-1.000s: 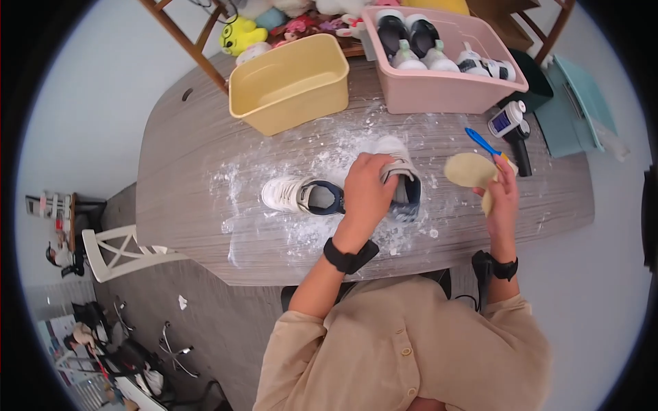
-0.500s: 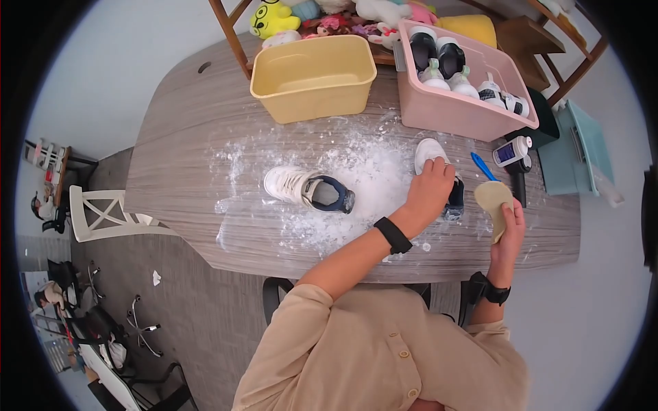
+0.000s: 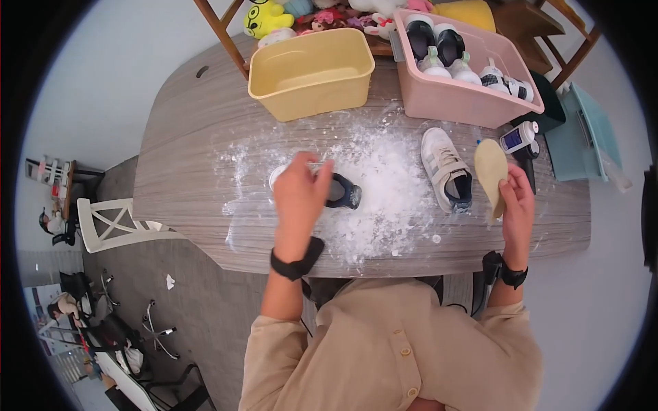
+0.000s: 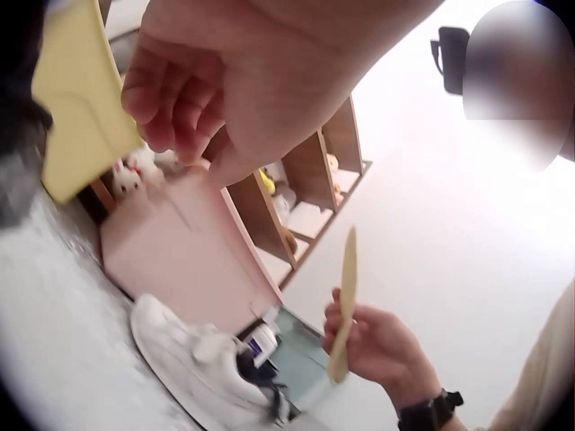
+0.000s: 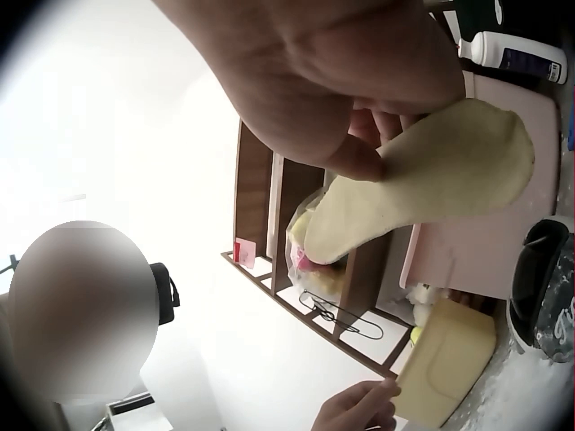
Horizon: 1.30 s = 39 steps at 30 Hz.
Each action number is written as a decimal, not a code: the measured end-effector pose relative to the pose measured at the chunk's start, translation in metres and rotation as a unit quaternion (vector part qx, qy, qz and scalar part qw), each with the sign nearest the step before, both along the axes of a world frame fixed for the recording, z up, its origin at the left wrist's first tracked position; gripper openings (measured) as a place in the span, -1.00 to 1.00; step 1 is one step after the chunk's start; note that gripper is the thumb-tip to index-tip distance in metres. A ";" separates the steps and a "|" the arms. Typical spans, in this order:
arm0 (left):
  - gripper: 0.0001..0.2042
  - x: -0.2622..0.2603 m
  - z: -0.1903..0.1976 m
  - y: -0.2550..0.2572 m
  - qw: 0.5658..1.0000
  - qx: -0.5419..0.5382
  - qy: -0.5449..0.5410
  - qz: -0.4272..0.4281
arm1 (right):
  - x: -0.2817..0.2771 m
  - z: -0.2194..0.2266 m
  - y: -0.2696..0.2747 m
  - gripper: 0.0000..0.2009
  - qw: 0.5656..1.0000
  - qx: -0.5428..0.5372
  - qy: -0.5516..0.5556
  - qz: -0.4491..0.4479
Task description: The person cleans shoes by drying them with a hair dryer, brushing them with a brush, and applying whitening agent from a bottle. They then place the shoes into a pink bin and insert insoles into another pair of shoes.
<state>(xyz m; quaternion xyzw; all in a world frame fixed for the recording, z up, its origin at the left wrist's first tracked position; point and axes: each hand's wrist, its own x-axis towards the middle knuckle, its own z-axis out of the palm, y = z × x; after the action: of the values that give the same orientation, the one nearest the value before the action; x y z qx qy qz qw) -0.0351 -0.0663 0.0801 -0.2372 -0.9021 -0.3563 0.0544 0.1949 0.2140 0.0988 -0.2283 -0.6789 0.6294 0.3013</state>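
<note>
My left hand hovers over one white shoe lying on its powder-dusted spot, covering most of it; in the left wrist view that hand has loosely bent fingers and holds nothing. A second white shoe, toe toward the bins, stands to the right. Beside it my right hand pinches a beige insole between thumb and fingers. The right wrist view shows the insole broadside, with my thumb on its edge. Whether the left fingertips touch the shoe cannot be told.
White powder is spread over the table. A yellow bin and a pink bin with several shoes stand at the back. A white bottle, a black object and a teal bin are at the right.
My left hand has let go of the right-hand shoe and moved left over the other one. That shoe was first carried rightward. The right hand keeps its hold on the insole, now more upright.
</note>
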 end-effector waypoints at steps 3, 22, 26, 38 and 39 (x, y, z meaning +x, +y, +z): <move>-0.62 -0.004 -0.008 -0.029 0.997 -0.072 -0.037 0.005 | -0.015 -0.002 -0.007 -0.67 0.998 -0.016 -0.051 0.038; -0.77 0.049 -0.051 0.015 0.868 0.378 -0.322 -0.026 | -0.046 -0.007 -0.058 -0.48 0.989 0.019 -0.046 0.138; -0.73 0.059 -0.059 0.014 0.807 0.449 -0.381 -0.043 | -0.049 -0.020 -0.056 -0.52 0.992 0.000 -0.064 0.109; -0.59 0.062 -0.073 0.023 0.742 0.570 -0.334 -0.114 | -0.089 0.016 -0.100 -0.68 0.961 0.255 0.013 0.108; -0.58 0.062 -0.074 0.023 0.749 0.561 -0.331 -0.121 | -0.089 0.017 -0.106 -0.65 0.950 0.282 0.011 0.133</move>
<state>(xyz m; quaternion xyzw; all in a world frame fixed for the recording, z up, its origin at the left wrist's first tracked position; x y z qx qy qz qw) 0.0273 -0.0436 0.0063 -0.1381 -0.4649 -0.8583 -0.1678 0.1058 0.1076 0.1158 -0.0347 -0.8494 0.4494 0.2745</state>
